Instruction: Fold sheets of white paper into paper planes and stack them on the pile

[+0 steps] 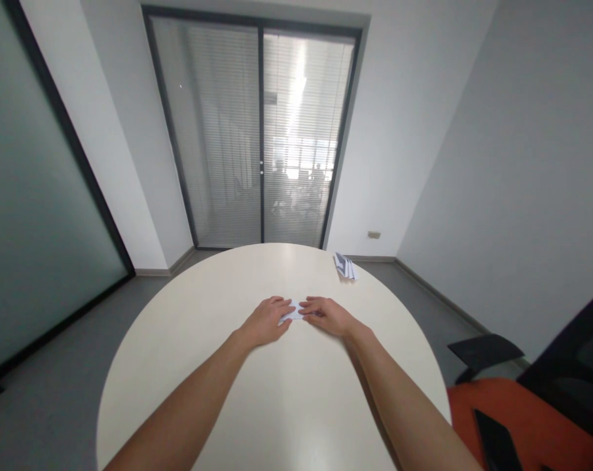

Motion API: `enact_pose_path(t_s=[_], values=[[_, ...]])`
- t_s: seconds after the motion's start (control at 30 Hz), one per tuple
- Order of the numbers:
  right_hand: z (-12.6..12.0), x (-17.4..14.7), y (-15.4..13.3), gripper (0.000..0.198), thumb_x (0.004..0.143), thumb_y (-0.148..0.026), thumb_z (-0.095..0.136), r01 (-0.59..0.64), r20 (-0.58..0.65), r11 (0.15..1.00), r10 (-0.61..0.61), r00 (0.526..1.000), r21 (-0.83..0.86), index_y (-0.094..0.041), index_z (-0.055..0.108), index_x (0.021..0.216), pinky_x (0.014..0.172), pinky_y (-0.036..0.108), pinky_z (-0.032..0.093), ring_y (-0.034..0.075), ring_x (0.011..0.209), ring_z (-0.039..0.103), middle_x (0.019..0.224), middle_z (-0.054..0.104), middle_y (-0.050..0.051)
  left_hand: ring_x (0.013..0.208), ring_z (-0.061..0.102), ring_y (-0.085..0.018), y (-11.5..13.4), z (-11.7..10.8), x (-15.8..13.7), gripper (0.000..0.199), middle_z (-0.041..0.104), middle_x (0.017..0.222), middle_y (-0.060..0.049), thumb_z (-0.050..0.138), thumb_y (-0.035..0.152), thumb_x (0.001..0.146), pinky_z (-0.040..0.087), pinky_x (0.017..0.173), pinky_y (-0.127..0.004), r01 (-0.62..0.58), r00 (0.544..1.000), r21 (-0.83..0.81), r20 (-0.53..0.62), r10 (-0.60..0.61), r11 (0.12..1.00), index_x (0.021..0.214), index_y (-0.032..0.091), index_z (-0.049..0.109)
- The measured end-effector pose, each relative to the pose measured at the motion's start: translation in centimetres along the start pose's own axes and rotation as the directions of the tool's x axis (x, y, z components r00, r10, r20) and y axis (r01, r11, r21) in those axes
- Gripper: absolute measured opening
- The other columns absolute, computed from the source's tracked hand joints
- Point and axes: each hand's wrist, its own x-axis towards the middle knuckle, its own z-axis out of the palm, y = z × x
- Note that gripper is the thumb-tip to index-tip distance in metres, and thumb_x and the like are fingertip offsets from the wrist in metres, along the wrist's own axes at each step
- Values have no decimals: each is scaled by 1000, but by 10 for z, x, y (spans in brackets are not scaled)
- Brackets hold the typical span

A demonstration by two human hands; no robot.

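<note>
A small piece of white paper [293, 311], apparently folded, lies on the round cream table [193, 327] between my hands. My left hand [266, 322] grips its left side, fingers on top and thumb along the near edge. On the other side, my right hand [328, 316] has its fingertips closed on the paper's right end. Both hands cover much of the sheet, so its full shape is hidden. Farther back to the right, a few folded grey-and-white papers [345, 267] sit near the table's rim.
At the right stands an orange chair [527, 418] with a black armrest [485, 350]; a dark flat object [497, 439] is on its seat. Beyond the table is a glass door [262, 131] with blinds. A frosted glass panel [41, 196] fills the left.
</note>
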Motion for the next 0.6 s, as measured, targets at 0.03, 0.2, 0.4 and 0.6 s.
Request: enact_pose_path(t_s=[0.03, 0.2, 0.4, 0.6], values=[[0, 0, 0, 29, 92, -38, 60, -4, -4, 1000, 4, 1000, 0, -25, 77, 111, 109, 45, 43, 27, 125, 59, 128, 69, 9, 126, 52, -26, -1, 1, 0, 35, 62, 137, -7, 55, 27, 95, 41, 110, -43, 5, 1000, 0, 3, -5, 1000, 128, 22, 64], [0, -1, -4, 27, 91, -35, 60, -3, -34, 1000, 3, 999, -11, -26, 77, 110, 92, 37, 52, 25, 108, 67, 122, 72, 8, 128, 52, -26, -3, 5, 0, 36, 61, 138, -7, 56, 28, 93, 39, 111, -44, 47, 999, -9, 15, -47, 999, 129, 23, 63], [-2, 2, -10, 27, 90, -35, 59, -31, -34, 999, 30, 999, -36, -23, 78, 107, 76, 30, 52, 19, 78, 68, 111, 76, 7, 127, 53, -26, -2, 2, 0, 37, 61, 138, -8, 56, 29, 94, 38, 112, -44, 80, 997, 8, 8, -80, 997, 129, 22, 63], [-6, 1, -11, 29, 91, -37, 59, -93, -29, 996, 92, 995, -15, -23, 78, 105, 70, 28, 50, 19, 73, 66, 94, 79, 5, 104, 62, -25, 2, -9, 2, 25, 74, 112, -4, 58, 35, 93, 48, 94, -38, 131, 991, 24, -29, -131, 991, 111, 25, 72]])
